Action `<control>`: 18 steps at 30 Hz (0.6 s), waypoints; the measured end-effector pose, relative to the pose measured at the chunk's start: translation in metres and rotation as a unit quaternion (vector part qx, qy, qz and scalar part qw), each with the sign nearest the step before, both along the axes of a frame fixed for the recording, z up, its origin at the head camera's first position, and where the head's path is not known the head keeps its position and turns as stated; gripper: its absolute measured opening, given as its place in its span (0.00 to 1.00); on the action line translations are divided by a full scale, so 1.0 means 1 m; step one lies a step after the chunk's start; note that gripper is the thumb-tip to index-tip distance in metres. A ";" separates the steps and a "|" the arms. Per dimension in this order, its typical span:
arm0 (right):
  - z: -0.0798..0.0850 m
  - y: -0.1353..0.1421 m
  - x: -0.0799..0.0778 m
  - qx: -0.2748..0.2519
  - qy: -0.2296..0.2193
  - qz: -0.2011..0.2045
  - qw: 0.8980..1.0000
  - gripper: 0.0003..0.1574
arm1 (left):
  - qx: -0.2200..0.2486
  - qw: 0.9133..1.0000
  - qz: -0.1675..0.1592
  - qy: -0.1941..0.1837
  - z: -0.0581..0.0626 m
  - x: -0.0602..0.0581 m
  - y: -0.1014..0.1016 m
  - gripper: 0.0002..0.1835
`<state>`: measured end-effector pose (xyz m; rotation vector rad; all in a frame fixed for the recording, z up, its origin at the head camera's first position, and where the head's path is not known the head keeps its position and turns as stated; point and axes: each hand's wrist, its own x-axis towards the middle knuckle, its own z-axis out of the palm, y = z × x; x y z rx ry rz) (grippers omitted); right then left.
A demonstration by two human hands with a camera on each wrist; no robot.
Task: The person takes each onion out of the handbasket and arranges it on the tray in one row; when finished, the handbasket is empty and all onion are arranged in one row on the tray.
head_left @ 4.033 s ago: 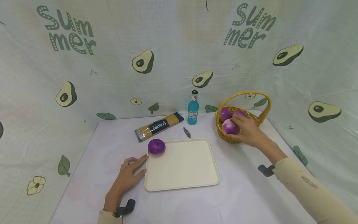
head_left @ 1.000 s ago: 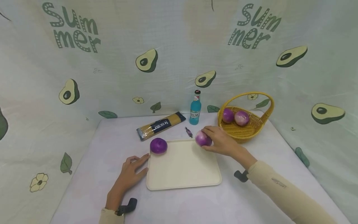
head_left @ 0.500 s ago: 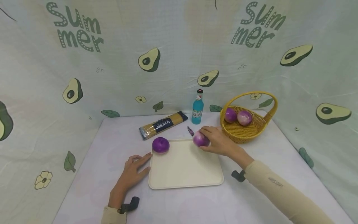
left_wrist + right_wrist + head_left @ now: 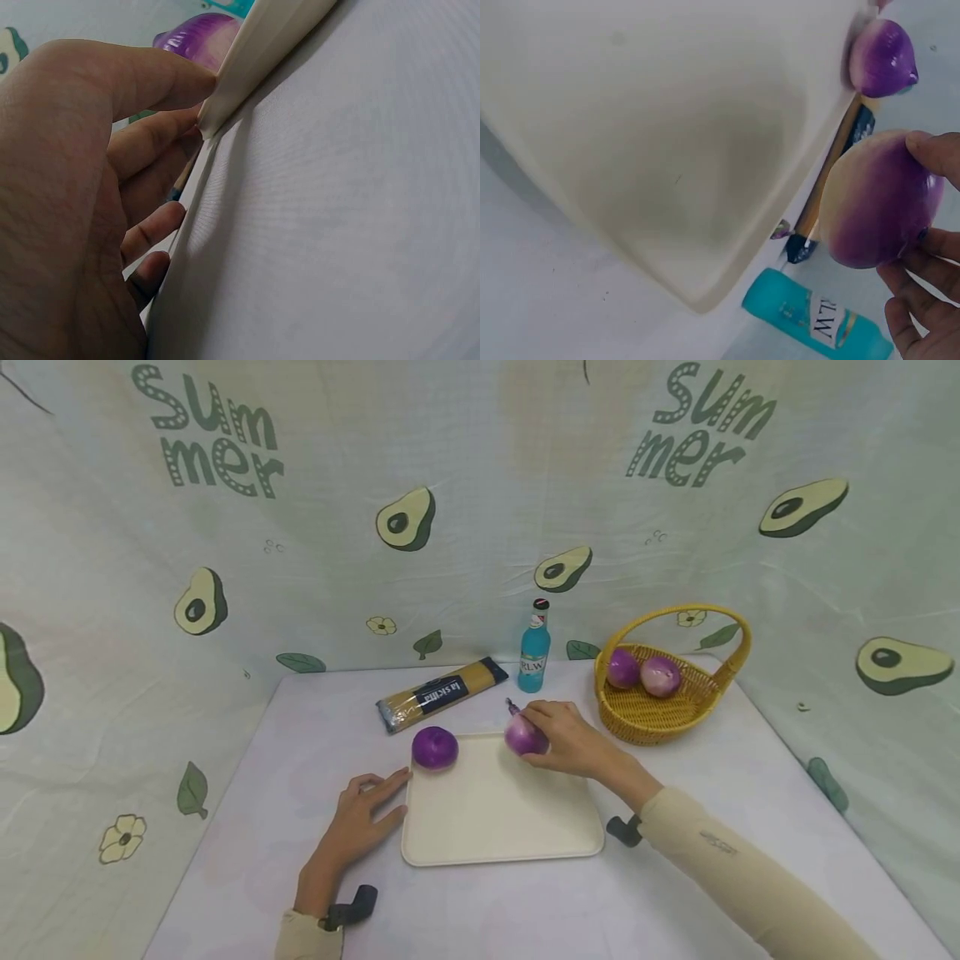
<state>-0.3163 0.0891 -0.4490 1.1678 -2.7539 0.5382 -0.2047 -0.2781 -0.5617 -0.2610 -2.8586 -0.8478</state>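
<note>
Fingers of the right hand (image 4: 567, 740) grip an onion (image 4: 523, 736) near the tray (image 4: 501, 810); left hand (image 4: 360, 817) — fingers loose — touches its edge.

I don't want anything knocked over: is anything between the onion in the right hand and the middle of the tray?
Nothing visible is. The right hand holds the onion near the far edge of the tray, whose middle is bare. A second onion sits at the far left corner, off to the side.
</note>
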 end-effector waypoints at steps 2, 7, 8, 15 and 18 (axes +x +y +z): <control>-0.002 -0.003 0.000 0.000 -0.005 -0.001 1.000 0.43 | -0.002 1.000 -0.001 -0.001 0.001 0.000 0.000 0.30; -0.005 -0.009 -0.001 0.007 -0.018 -0.004 1.000 0.45 | -0.002 1.000 -0.002 -0.001 0.001 0.000 0.000 0.30; -0.005 -0.011 -0.002 0.007 -0.020 -0.004 1.000 0.45 | -0.002 1.000 -0.003 0.000 0.001 0.000 0.000 0.30; -0.008 -0.021 -0.003 0.010 -0.012 0.011 1.000 0.42 | 0.003 1.000 -0.008 0.001 0.003 0.000 -0.001 0.30; -0.010 -0.025 -0.005 0.013 -0.006 0.017 1.000 0.41 | 0.002 1.000 -0.008 -0.003 0.003 0.000 -0.001 0.30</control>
